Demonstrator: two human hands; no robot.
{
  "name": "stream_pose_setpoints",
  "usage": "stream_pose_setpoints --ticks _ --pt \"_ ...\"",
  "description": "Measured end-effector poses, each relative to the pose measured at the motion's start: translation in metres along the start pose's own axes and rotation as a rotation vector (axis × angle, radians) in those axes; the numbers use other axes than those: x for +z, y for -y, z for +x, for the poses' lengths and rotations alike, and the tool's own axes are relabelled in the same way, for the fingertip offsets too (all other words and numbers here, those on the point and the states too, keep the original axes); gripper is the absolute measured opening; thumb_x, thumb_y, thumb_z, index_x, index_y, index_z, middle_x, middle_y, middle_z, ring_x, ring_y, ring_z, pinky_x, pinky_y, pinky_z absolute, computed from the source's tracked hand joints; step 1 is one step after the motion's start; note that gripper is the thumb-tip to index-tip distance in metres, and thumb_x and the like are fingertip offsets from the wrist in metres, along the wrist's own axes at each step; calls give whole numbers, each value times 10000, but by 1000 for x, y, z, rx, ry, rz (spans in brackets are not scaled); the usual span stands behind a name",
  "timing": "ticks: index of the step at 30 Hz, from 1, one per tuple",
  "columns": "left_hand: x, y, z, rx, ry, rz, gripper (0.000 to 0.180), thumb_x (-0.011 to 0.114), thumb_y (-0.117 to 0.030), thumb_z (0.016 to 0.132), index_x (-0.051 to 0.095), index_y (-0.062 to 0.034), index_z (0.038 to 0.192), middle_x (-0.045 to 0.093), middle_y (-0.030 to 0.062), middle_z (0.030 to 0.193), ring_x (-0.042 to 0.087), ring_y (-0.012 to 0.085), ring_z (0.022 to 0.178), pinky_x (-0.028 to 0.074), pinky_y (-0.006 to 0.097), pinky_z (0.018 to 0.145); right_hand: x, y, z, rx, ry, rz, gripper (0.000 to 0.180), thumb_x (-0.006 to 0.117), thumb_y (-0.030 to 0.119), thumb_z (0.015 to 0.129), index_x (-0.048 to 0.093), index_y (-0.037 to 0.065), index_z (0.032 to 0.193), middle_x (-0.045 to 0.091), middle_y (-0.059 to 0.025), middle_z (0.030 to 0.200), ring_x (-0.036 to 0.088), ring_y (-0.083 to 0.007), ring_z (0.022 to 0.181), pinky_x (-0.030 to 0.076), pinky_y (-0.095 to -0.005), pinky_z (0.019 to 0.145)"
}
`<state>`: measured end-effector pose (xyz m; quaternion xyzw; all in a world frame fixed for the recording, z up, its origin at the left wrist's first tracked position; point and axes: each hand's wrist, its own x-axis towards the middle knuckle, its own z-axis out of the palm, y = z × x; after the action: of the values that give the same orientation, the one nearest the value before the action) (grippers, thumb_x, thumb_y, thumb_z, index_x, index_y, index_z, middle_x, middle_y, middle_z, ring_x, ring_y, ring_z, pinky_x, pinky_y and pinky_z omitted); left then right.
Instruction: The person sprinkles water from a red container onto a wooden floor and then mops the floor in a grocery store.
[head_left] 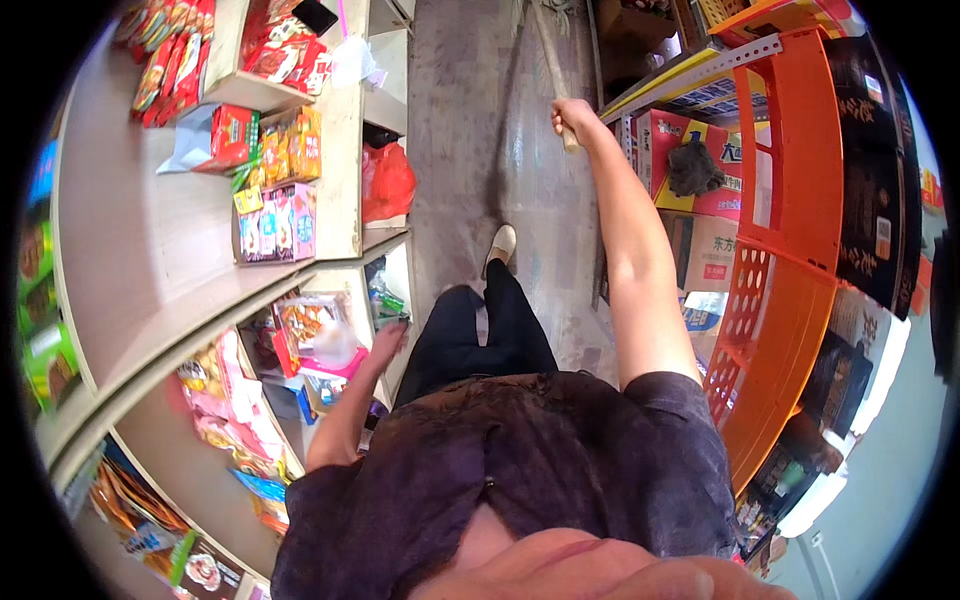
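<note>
- Nearest me is the person's dark shirt (520, 470), well short of the pole.
- The left hand (385, 345) hangs low, left of the pole and apart from it, near the snack packs (308, 322); whether its fingers are loose or curled, I cannot tell.
- Black trousers (480, 335) and one pale shoe (503, 242) show just short of the pole's near end.
- Left of the pole, a shelf (150, 210) carries candy boxes (278, 225), with a red bag (388, 182) low at its side.
- Right of the pole stands an orange crate (812, 180); between the two, a dark rag (693, 168) lies against a pink box (662, 135).
- The right hand (572, 116) reaches out on a straight arm, fingers wrapped around the pole (549, 55) close to its near end.
- From that grip the pole slants away over the grey floor (455, 100).
</note>
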<state>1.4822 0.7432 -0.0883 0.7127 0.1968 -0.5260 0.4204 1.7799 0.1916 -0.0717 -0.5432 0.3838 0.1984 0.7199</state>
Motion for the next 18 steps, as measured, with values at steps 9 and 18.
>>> stream_pose_setpoints --ticks 9,18 --pt "97 -355 115 1014 -281 869 330 497 -29 742 539 -12 1070 534 234 1093 510 387 1021 428 433 856 -34 -148 -167 -121 -179 -532 437 522 151 824 404 -3 1215 526 -116 653 519 -186 523 443 -344 485" --pt "258 -264 90 1753 806 867 56 588 -150 647 572 -96 641 601 102 652 608 315 724 441 477 760 28 -212 -548 558 -288 -745 484 609 224 794 449 70 1224 601 -233 743 595 -415 729 454 -485 642"
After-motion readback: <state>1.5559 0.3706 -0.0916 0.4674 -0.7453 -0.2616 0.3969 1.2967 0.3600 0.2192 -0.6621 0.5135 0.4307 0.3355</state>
